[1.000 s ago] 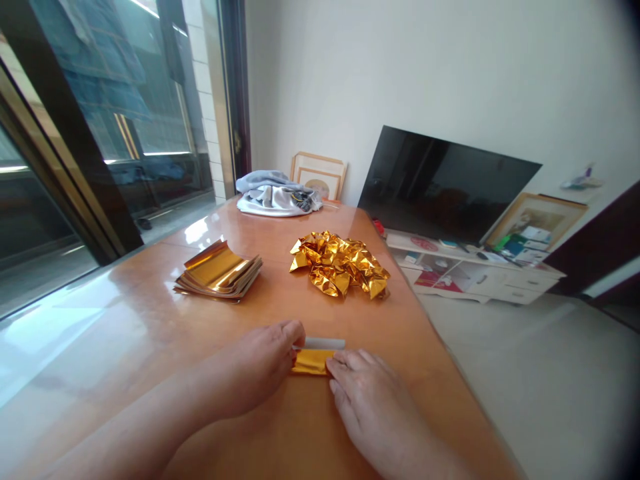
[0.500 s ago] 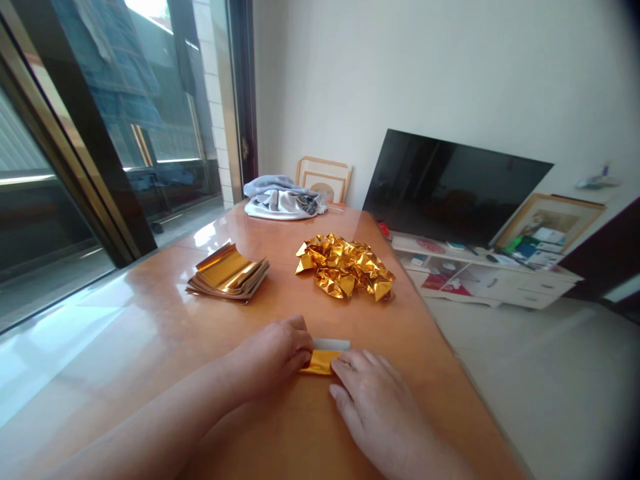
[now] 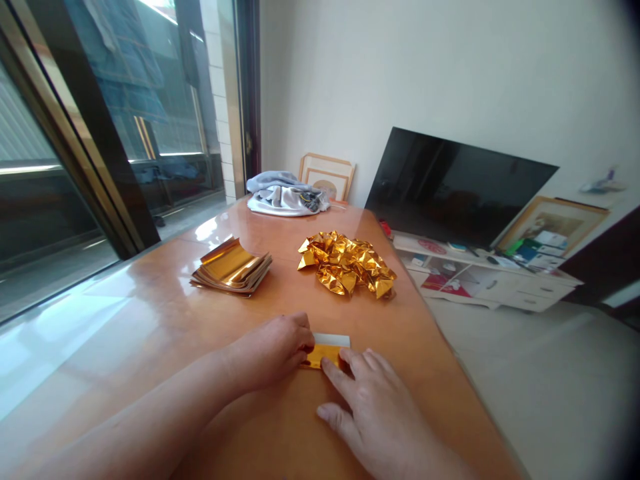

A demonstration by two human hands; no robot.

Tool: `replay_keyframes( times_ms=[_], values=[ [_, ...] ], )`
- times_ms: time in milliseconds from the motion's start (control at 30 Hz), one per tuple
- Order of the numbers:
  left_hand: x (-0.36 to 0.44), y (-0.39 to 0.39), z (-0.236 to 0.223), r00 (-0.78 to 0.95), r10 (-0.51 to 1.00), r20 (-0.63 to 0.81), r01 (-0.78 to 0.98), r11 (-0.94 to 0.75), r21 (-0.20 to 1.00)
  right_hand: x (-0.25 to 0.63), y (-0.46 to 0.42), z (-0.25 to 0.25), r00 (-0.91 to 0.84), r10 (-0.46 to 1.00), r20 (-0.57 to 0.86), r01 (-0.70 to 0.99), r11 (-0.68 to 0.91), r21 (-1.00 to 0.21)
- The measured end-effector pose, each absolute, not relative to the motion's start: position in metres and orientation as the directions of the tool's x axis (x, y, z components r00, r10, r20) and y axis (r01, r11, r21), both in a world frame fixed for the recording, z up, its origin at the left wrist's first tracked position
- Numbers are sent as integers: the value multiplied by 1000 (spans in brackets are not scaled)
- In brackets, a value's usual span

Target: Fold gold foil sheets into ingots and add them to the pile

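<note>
1. Counter [image 3: 280, 427], glossy and brown, stretches from the person at six o'clock away towards twelve.
2. Beyond it, between one and two o'clock, I see a dark television [image 3: 460, 187].
3. At the counter's far end, nearer twelve than eleven, lies a cloth bundle [image 3: 285, 201], well apart from the work.
4. Just past twelve o'clock from the hands sits a pile of creased gold foil pieces [image 3: 345, 263]; these look done to me.
5. Around ten o'clock is a stack of flat gold sheets [image 3: 233, 265], unfolded, so I'd judge plenty is left.
6. The left hand [image 3: 280, 350] bends its fingers over the nine o'clock end; pinching or pressing, I cannot tell. The right hand [image 3: 377, 407], at four o'clock, is spread, fingertips on the gold, thumb apart. The two don't touch.
7. Between them, on the counter, lies one gold sheet [image 3: 327, 351], seemingly part-folded: a pale strip [image 3: 333, 341] shows along its twelve o'clock edge.
</note>
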State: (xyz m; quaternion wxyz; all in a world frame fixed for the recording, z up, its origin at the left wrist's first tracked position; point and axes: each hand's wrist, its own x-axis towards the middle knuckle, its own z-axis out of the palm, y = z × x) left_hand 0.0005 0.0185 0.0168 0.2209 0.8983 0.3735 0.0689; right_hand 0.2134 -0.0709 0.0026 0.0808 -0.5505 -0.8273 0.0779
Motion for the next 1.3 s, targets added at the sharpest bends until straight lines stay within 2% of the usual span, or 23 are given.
replay_keyframes(
  times_ms=[400, 933, 1133, 1300],
  values=[
    [7, 15, 5, 635, 772, 30, 710, -599, 369, 208, -75, 5, -391, 921, 8, 901, 384, -202],
    [8, 17, -1, 633, 773, 43, 725, -612, 317, 210, -83, 9, -389, 919, -61, 921, 388, -35],
    [9, 18, 0, 627, 779, 31, 731, -601, 325, 223, -90, 4, -330, 943, -38, 944, 331, 18],
    [10, 17, 2, 635, 772, 31, 733, -615, 293, 232, -95, 2, -307, 951, 34, 950, 305, 64]
  ],
)
